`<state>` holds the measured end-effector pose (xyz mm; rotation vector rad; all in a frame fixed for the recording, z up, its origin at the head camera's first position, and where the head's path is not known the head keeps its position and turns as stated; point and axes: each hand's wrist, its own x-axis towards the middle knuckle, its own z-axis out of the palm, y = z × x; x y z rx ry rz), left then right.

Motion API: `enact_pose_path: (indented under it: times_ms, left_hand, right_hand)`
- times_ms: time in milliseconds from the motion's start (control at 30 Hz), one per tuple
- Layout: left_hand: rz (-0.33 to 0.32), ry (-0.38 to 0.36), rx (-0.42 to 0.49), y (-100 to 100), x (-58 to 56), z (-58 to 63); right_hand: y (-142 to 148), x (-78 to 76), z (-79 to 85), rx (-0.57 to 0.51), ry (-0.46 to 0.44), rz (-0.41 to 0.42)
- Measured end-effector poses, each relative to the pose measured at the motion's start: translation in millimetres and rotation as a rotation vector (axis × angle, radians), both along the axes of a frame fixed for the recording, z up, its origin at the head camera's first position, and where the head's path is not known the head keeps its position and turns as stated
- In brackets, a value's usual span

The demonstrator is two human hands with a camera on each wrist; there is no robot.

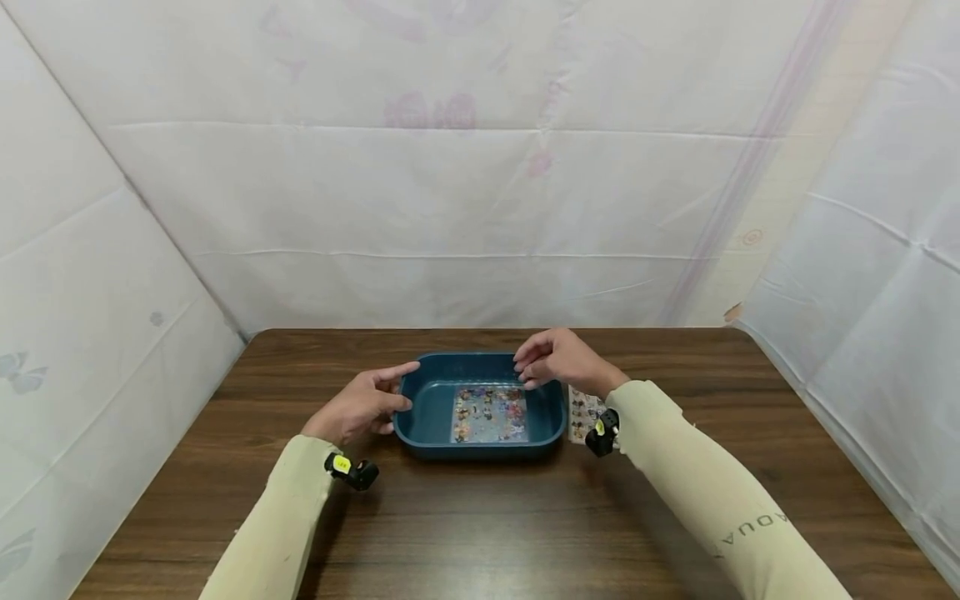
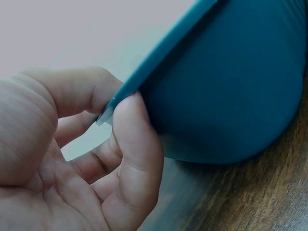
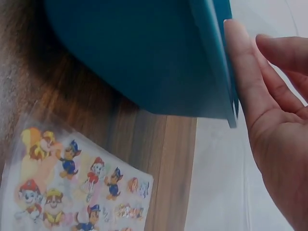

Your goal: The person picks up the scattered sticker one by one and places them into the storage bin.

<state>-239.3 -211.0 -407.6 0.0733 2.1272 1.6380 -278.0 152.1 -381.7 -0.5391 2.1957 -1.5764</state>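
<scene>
A dark blue rectangular tray (image 1: 480, 451) sits on the table, with a clear sheet of small colourful stickers (image 1: 489, 415) lying flat inside it. At the tray's left end, my left hand (image 1: 358, 406) pinches the rim between thumb and fingers; the left wrist view shows digits on both sides of the rim (image 2: 159, 55). My right hand (image 1: 564, 360) hovers over the tray's right end, fingers loosely bent, and no held object shows. Beside the tray on the right, partly under the right wrist, lies a second sticker sheet (image 3: 82, 178) with cartoon dogs.
A dark brown wood-grain table (image 1: 480, 525) bears everything. White patterned sheeting (image 1: 465, 192) hangs behind the table and along both sides. Each wrist wears a small black camera, one of them the left wrist camera (image 1: 352, 472).
</scene>
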Motion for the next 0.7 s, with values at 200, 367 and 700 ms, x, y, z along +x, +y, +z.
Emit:
enact_pose_path:
  times_ms: [200,367,700]
  left_hand:
    - [0.010,-0.009,0.002,0,-1.0,0.1]
    - [0.026,-0.014,0.001,2,-1.7,0.0]
    - [0.030,-0.013,-0.003,1,-1.3,-1.9]
  right_hand:
    - [13,0.9,0.9,-0.014,-0.026,-0.021]
    - [25,1.7,-0.4,-0.046,-0.042,-0.032]
    - [46,4.5,-1.5,-0.052,-0.029,-0.039]
